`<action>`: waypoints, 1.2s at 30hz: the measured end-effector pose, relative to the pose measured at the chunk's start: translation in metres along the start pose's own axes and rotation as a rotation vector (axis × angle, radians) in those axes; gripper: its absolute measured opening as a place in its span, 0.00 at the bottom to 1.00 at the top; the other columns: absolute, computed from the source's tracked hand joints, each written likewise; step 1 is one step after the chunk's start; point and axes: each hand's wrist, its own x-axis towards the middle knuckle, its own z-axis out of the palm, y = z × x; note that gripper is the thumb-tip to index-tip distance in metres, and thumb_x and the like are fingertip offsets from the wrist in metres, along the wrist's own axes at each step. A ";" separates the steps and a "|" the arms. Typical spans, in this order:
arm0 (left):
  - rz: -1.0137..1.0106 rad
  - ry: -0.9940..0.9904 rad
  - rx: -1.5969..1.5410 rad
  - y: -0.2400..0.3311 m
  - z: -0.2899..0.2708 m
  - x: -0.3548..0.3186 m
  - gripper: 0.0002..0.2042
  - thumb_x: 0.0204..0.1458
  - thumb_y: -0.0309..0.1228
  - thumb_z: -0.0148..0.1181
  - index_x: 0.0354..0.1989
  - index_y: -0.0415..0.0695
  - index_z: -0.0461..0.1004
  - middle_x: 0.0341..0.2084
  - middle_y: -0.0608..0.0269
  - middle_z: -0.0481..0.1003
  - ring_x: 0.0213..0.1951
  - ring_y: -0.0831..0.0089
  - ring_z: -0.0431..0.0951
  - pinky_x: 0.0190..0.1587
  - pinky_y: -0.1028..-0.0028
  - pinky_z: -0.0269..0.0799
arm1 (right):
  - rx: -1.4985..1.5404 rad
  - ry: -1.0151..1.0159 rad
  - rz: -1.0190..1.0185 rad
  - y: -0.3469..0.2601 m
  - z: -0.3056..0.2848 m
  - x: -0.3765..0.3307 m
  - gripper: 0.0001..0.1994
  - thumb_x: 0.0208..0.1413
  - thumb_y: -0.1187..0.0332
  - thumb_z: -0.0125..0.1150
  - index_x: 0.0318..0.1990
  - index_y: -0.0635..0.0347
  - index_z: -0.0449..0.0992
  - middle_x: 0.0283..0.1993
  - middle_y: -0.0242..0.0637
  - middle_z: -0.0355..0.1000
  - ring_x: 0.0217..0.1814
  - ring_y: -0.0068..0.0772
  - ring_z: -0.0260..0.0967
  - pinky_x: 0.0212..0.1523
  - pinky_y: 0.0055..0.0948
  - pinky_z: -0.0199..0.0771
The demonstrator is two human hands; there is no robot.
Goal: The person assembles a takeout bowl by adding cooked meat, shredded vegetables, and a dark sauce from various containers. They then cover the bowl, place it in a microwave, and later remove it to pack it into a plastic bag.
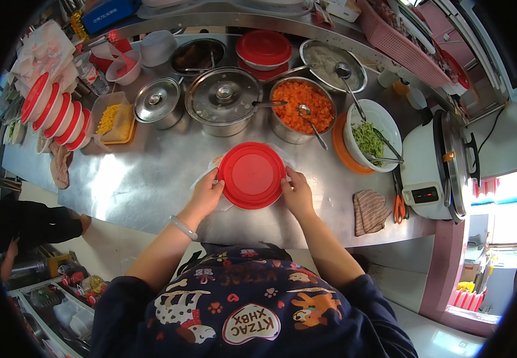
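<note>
A round red lid (252, 174) lies flat before me at the counter's front middle. At its left edge, my left hand (206, 194) is closed with thumb and fingers on the rim. Opposite it, my right hand (297, 192) grips the right edge the same way. Thin whitish plastic (289, 156) shows around and behind the lid. What lies under the lid is hidden. Just beyond stand a pot of diced orange food (302, 98) with a spoon in it and a steel pot with a glass lid (223, 98).
Stacked red-lidded bowls (62, 116) and a tub of corn (112, 119) stand left. At right are a white bowl of green shreds (369, 140) with tongs, a striped cloth (370, 213), orange-handled scissors (399, 209) and a white cooker (431, 167). Another person (38, 224) stands at far left.
</note>
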 end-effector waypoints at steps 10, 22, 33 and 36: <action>0.119 0.144 -0.014 -0.024 0.013 0.011 0.21 0.56 0.23 0.54 0.59 0.36 0.65 0.47 0.50 0.71 0.34 0.66 0.77 0.37 0.72 0.75 | 0.134 0.078 -0.027 0.005 0.007 -0.002 0.19 0.58 0.71 0.55 0.55 0.68 0.71 0.53 0.48 0.71 0.48 0.37 0.73 0.47 0.28 0.73; -0.021 0.053 0.152 -0.025 -0.009 -0.021 0.15 0.55 0.27 0.56 0.49 0.36 0.69 0.49 0.52 0.72 0.39 0.60 0.78 0.39 0.65 0.75 | 0.052 -0.054 0.007 0.011 -0.003 -0.006 0.16 0.56 0.73 0.52 0.52 0.63 0.73 0.47 0.43 0.74 0.41 0.35 0.75 0.40 0.32 0.75; 0.624 -0.111 1.182 -0.001 -0.023 -0.022 0.05 0.44 0.32 0.60 0.30 0.54 0.80 0.30 0.66 0.72 0.40 0.63 0.73 0.43 0.64 0.67 | -0.801 -0.364 -0.394 0.011 0.000 -0.010 0.09 0.50 0.71 0.53 0.39 0.53 0.77 0.39 0.39 0.71 0.39 0.45 0.73 0.40 0.40 0.76; 0.659 -0.269 1.075 0.017 -0.048 -0.028 0.05 0.45 0.31 0.58 0.27 0.54 0.81 0.29 0.68 0.73 0.40 0.65 0.73 0.43 0.64 0.66 | -0.808 -0.525 -0.500 -0.004 -0.027 -0.020 0.09 0.51 0.72 0.51 0.37 0.54 0.77 0.38 0.39 0.71 0.43 0.44 0.73 0.43 0.38 0.75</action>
